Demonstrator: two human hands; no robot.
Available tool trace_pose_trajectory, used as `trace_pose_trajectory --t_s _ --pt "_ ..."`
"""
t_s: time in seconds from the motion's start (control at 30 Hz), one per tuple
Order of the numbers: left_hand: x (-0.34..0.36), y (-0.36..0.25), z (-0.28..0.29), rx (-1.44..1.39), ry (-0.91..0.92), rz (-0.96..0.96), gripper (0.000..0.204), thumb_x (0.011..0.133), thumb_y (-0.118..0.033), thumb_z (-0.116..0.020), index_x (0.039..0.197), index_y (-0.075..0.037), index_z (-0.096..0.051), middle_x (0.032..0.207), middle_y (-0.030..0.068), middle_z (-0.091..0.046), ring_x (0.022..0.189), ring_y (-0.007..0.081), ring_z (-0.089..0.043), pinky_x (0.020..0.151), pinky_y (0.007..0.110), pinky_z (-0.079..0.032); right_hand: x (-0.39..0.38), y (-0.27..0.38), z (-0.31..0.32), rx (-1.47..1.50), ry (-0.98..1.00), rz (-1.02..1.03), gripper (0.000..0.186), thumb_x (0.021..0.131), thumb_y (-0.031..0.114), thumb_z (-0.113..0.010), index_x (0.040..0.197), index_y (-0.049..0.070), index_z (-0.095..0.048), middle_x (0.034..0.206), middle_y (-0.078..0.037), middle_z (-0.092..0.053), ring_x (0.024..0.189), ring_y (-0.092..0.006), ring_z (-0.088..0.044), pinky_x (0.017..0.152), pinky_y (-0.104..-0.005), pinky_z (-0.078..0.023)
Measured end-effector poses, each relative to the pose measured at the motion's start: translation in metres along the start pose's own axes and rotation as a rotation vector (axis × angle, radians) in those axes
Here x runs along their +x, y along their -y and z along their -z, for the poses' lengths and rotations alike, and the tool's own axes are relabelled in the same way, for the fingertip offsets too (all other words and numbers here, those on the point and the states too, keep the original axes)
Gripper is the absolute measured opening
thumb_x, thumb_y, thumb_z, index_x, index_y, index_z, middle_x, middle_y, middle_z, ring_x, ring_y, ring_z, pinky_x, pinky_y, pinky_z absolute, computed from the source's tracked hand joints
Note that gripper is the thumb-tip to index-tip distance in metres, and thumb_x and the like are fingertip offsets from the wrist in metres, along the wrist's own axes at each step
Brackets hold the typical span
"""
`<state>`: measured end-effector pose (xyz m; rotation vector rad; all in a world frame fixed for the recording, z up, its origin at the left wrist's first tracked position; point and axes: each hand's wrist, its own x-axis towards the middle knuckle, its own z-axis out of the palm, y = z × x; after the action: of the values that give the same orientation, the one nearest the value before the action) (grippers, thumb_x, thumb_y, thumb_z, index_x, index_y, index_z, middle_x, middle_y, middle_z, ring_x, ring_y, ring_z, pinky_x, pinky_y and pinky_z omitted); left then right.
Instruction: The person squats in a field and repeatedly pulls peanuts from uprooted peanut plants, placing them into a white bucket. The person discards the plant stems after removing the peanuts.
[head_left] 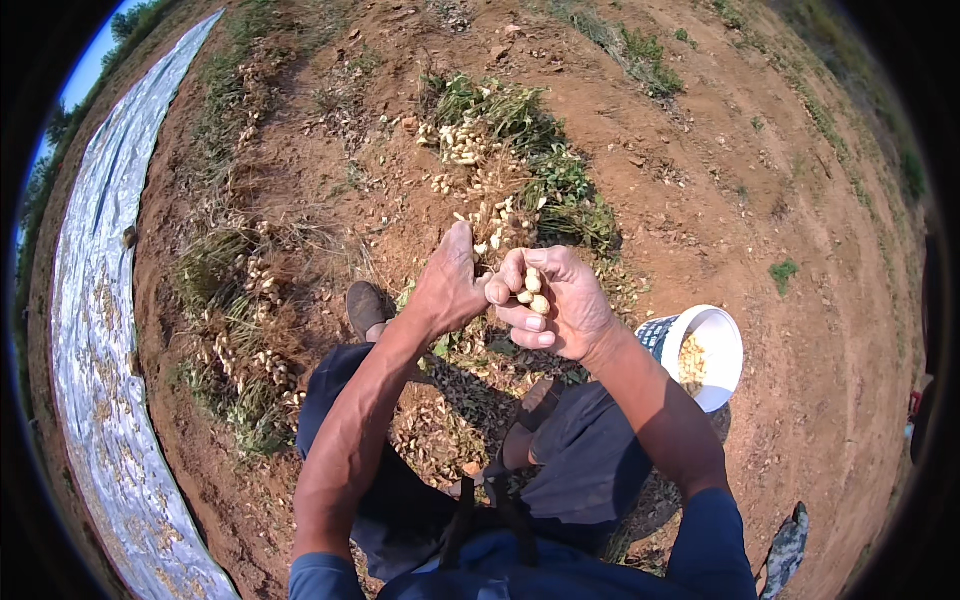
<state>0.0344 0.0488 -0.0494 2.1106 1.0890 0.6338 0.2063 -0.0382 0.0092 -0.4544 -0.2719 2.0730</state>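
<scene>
My right hand (555, 305) has its fingers curled round a few pale peanut pods (534, 290). Touching or very close on its left is my left hand (450, 280), thumb uppermost, fingers mostly turned out of sight; whatever it grips is hidden. Just beyond both hands lies a pile of pulled peanut plants (495, 140), with green leaves, dry roots and clusters of pods. Beside my right forearm stands a white bucket (722, 355) with a patterned side, holding some peanuts.
A long silvery sheet (110, 300) with scattered pods runs along the left. More uprooted plants (240, 330) lie between it and me on reddish soil (750, 200). My shoes (365, 310) and knees are beneath my arms. A mottled grey object (785, 550) lies at the lower right.
</scene>
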Motion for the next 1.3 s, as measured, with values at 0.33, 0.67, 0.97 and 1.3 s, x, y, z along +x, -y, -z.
trace_pose_trajectory --t_s 0.33,0.67,0.97,1.3 --pt "0.0 -0.007 0.01 -0.041 0.018 -0.167 0.055 0.078 -0.011 -0.077 0.126 0.008 -0.055 0.111 0.023 -0.064 0.104 0.036 -0.065 0.091 0.045 -0.052 -0.004 0.013 0.014 -0.65 -0.425 0.361 0.032 0.104 0.036 -0.062 0.11 0.004 -0.057 0.072 -0.001 -0.059 0.043 -0.0028 -0.044 0.036 -0.0198 -0.036" --pt "-0.009 -0.021 0.008 0.152 -0.1 -0.215 0.049 0.08 -0.003 -0.072 0.125 0.001 -0.053 0.1 0.02 -0.057 0.096 0.0413 -0.062 0.079 0.05 -0.053 0.011 -0.008 0.02 -1.207 -0.426 0.429 0.051 0.097 0.044 -0.073 0.115 -0.001 -0.055 0.087 -0.006 -0.064 0.072 -0.01 -0.062 0.064 -0.0275 -0.051" --pt "-0.006 -0.021 -0.001 0.285 -0.192 -0.275 0.044 0.087 -0.002 -0.065 0.128 0.002 -0.052 0.1 0.0189 -0.057 0.095 0.0385 -0.061 0.082 0.049 -0.052 0.024 -0.003 0.035 -0.938 -0.375 0.326 0.087 0.084 0.06 -0.078 0.122 -0.011 -0.046 0.074 -0.009 -0.059 0.046 -0.0105 -0.053 0.036 -0.0249 -0.04" --pt "0.0 -0.004 -0.003 0.042 -0.114 -0.106 0.05 0.079 -0.02 -0.083 0.114 0.001 -0.054 0.095 0.0209 -0.059 0.084 0.0425 -0.062 0.072 0.05 -0.051 0.032 -0.004 0.037 -1.128 -0.332 0.483 0.024 0.099 0.024 -0.067 0.098 0.001 -0.059 0.078 -0.006 -0.068 0.051 -0.0072 -0.055 0.042 -0.0244 -0.042"
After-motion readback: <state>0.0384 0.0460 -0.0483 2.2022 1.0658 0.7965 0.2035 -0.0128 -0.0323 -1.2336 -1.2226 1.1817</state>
